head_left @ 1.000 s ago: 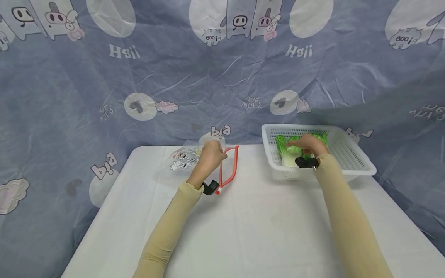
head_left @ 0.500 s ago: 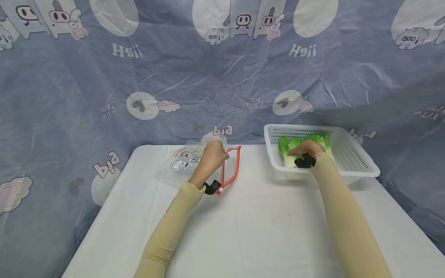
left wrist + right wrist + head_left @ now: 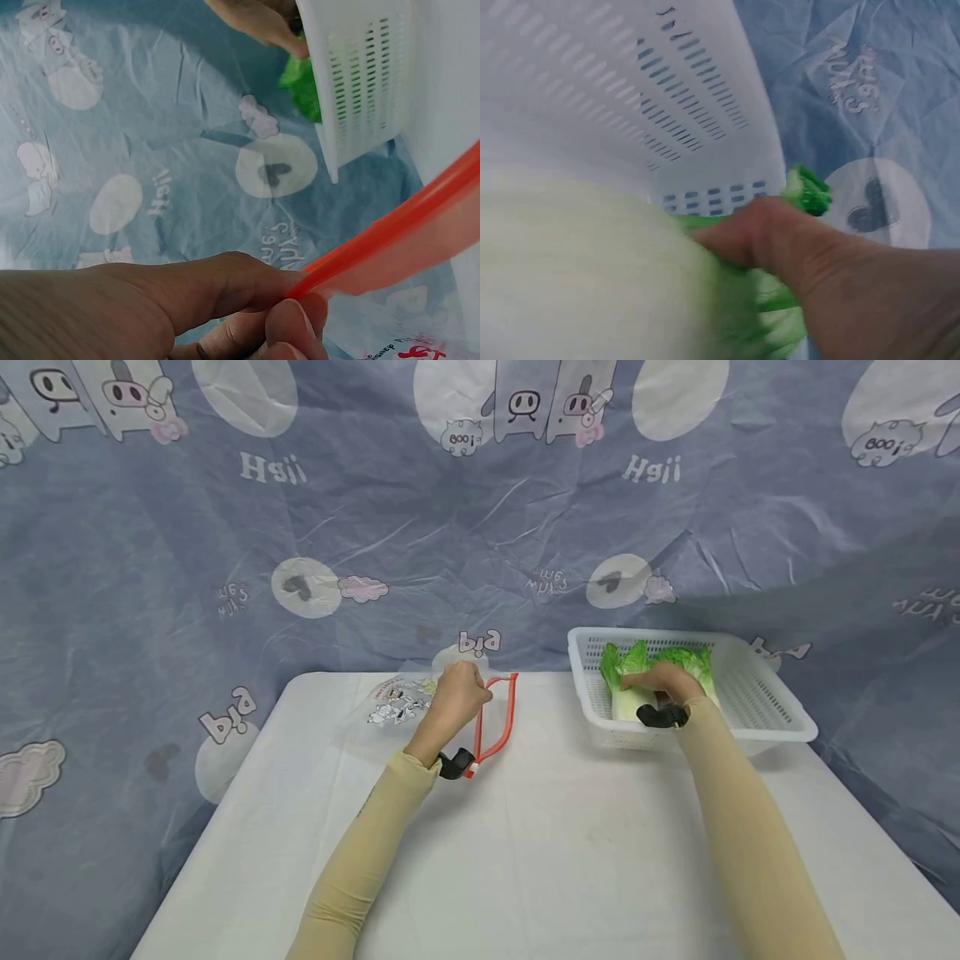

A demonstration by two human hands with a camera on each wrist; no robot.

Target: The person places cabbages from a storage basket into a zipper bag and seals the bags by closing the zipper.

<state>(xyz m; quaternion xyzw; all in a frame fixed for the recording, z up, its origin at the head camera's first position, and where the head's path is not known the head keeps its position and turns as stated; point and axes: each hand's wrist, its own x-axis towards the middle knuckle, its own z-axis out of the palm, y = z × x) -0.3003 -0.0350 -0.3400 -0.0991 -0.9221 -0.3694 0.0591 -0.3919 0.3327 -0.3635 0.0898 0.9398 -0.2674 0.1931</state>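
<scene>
My left hand [image 3: 456, 700] pinches the red zip edge [image 3: 390, 225] of a clear plastic zip bag [image 3: 397, 702] between thumb and fingers. The bag has cartoon figures printed on it, and its mouth gapes in a red loop toward the right. On the right, my right hand [image 3: 667, 683] reaches into a white slotted basket [image 3: 776, 727] and grips a napa cabbage [image 3: 628, 700] with green leaf tips and a pale base. The thumb [image 3: 742, 232] lies against its leafy part; the other fingers are hidden. Another green leafy head [image 3: 688, 662] lies beside it in the basket.
A white cloth covers the table [image 3: 540, 843]. Behind it hangs a blue-grey printed curtain [image 3: 420, 527], close to the back of the basket and bag. Each wrist carries a black camera mount [image 3: 455, 765].
My right hand has settled onto the napa cabbage, whose leaf tips now stand a little higher in the basket. The left hand keeps its hold on the bag, nearly still.
</scene>
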